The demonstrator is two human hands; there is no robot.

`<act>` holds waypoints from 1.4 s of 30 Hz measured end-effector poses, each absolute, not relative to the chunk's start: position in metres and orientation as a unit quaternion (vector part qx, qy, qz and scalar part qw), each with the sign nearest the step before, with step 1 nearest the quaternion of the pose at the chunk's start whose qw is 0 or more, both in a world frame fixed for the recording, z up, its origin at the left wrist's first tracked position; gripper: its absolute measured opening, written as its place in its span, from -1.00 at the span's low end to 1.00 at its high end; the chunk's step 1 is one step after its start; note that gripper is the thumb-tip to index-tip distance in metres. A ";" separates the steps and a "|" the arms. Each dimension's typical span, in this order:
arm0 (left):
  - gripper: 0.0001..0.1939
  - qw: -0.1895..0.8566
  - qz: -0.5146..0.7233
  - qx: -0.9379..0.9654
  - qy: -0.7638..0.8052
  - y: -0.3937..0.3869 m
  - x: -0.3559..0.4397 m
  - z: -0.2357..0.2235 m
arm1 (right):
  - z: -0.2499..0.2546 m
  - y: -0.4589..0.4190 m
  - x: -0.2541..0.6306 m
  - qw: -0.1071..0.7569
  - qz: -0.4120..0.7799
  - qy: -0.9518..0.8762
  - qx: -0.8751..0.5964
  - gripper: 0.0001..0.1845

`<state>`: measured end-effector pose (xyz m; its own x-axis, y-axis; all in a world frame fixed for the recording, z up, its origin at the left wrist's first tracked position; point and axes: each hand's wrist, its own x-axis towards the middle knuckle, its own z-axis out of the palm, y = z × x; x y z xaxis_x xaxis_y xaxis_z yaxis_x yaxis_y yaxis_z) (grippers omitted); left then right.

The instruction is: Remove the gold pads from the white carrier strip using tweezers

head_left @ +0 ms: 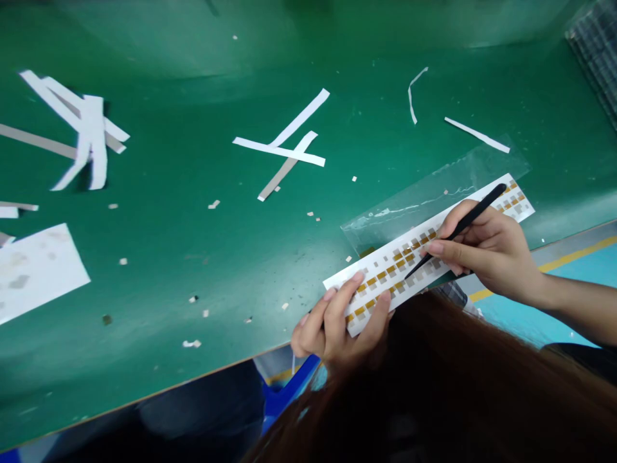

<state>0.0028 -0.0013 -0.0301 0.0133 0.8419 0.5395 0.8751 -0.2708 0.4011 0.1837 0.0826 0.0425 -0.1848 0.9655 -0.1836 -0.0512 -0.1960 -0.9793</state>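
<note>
A long white backing strip [450, 247] with rows of small amber and grey stickers lies slanted at the near edge of the green table [202, 257]. My left hand [337, 321] pinches the strip's near end, fingers on top and thumb at its edge. Black tweezers [457, 228] are gripped like a pen in my right hand [486, 247], and their tip rests on the stickers near the strip's middle. A clear plastic sheet [434, 190] lies partly under the strip.
White and grey peeled paper strips [284, 151] lie crossed mid-table, and more [84, 132] are piled at far left. A white sheet [33, 270] sits at the left edge. Small scraps dot the mat. A stack of trays [598, 51] stands top right. Long hair covers the lower right.
</note>
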 end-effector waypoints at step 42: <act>-0.70 0.056 -0.350 -0.649 -0.673 0.000 0.016 -0.024 | 0.042 0.084 0.184 0.413 0.606 -0.465 -0.496 -0.72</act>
<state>0.0164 0.0004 -0.0236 -0.1513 0.8352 0.5288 0.9131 -0.0868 0.3984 0.1843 0.0838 0.0415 -0.1662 0.9618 -0.2177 -0.0390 -0.2270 -0.9731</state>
